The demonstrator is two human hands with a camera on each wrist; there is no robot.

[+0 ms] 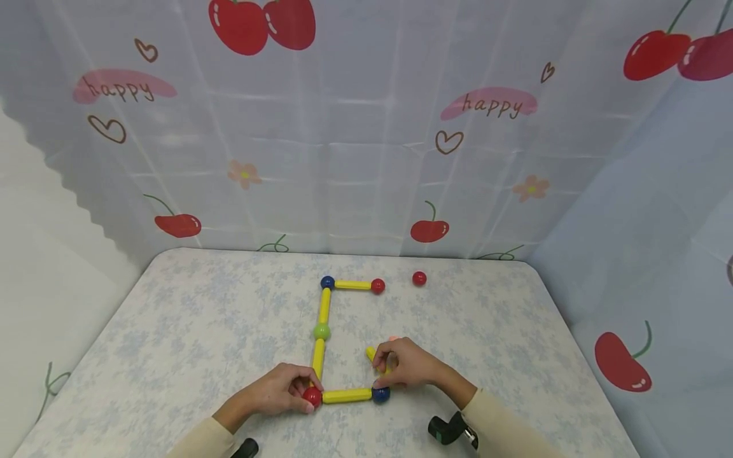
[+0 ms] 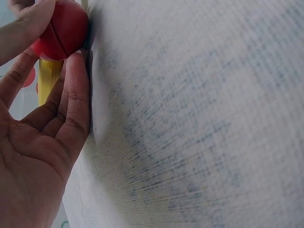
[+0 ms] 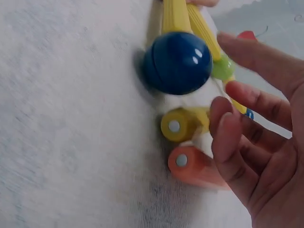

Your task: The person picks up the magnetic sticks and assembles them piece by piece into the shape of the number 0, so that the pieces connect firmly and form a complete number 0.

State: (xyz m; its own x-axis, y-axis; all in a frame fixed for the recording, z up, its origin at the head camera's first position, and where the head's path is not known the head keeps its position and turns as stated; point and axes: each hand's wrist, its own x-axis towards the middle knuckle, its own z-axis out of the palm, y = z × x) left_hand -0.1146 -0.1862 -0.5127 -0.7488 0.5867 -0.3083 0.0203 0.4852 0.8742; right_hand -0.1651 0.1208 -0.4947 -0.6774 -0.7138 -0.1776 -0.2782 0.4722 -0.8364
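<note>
My left hand point(image 1: 280, 388) grips a red ball point(image 1: 312, 397) at the near left corner of a joined shape of balls and yellow rods. In the left wrist view the thumb and fingers lie around that red ball point(image 2: 64, 29). A yellow rod point(image 1: 347, 395) runs from it to a blue ball point(image 1: 380, 394). My right hand point(image 1: 409, 364) is beside this blue ball, thumb apart from the fingers. Its fingertips are close to a loose yellow rod point(image 3: 178, 124); contact is unclear. An orange-pink rod point(image 3: 187, 164) lies beside the loose rod, partly hidden by the fingers.
Up the left side, yellow rods point(image 1: 324, 306) join a green ball point(image 1: 322, 331) and a far blue ball point(image 1: 328, 283). Another rod point(image 1: 352, 285) leads to a red ball point(image 1: 378, 286). A separate red ball point(image 1: 420, 278) lies farther right, near the table's point(image 1: 487, 305) back edge.
</note>
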